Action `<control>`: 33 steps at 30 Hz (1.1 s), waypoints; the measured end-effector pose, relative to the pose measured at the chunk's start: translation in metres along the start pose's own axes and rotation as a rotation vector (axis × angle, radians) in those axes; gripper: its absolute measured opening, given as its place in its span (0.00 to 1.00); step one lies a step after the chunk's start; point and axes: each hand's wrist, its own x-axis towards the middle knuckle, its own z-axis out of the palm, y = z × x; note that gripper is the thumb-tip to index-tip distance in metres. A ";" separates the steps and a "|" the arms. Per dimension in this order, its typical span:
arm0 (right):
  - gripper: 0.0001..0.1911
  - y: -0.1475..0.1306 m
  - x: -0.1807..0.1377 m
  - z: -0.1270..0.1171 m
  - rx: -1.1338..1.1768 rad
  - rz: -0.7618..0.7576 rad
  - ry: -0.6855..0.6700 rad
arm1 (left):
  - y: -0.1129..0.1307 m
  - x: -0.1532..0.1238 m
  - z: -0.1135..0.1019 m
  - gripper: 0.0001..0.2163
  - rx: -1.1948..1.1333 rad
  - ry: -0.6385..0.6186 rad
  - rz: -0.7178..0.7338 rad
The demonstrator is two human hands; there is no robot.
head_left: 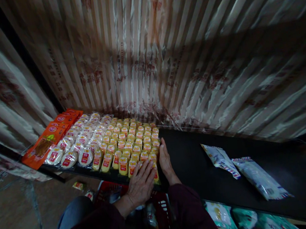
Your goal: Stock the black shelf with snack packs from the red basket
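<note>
Many small yellow wrapped cakes (123, 165) stand in tight rows on a black shelf (185, 151). My left hand (142, 182) lies with fingers stretched out over the front cakes at the right end of the rows. Against the right side of the block, my right hand (166, 161) is held upright, its fingers straight and nearly together. Neither hand grips anything that I can see. Left of the yellow cakes are rows of round white packaged cakes (85, 155), and beside them flat orange packets (38, 148) overlap at the shelf's left end.
Two pale packets, a smaller one (220, 158) and a larger one (261, 179), lie on the shelf's right part. Green and white bags (221, 214) sit below its front edge. A red basket (108, 188) stands beneath me. A small package (78, 185) lies on the floor. Striped, printed sheeting (146, 56) hangs behind.
</note>
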 end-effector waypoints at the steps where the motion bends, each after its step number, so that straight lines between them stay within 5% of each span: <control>1: 0.40 0.001 0.005 -0.002 -0.007 0.007 0.020 | 0.000 0.001 -0.001 0.20 0.003 0.003 0.005; 9: 0.43 0.002 0.053 0.000 0.044 0.048 -0.012 | 0.000 0.001 0.002 0.22 0.001 -0.039 -0.003; 17: 0.39 0.003 0.055 0.009 0.090 0.013 -0.127 | 0.002 0.001 0.005 0.22 -0.012 -0.002 -0.038; 24: 0.42 0.007 0.069 0.004 0.044 0.015 0.020 | 0.001 0.001 0.003 0.22 0.016 -0.015 -0.027; 33: 0.41 0.019 0.111 0.010 0.102 0.045 0.003 | -0.001 0.002 0.002 0.23 0.022 0.005 -0.008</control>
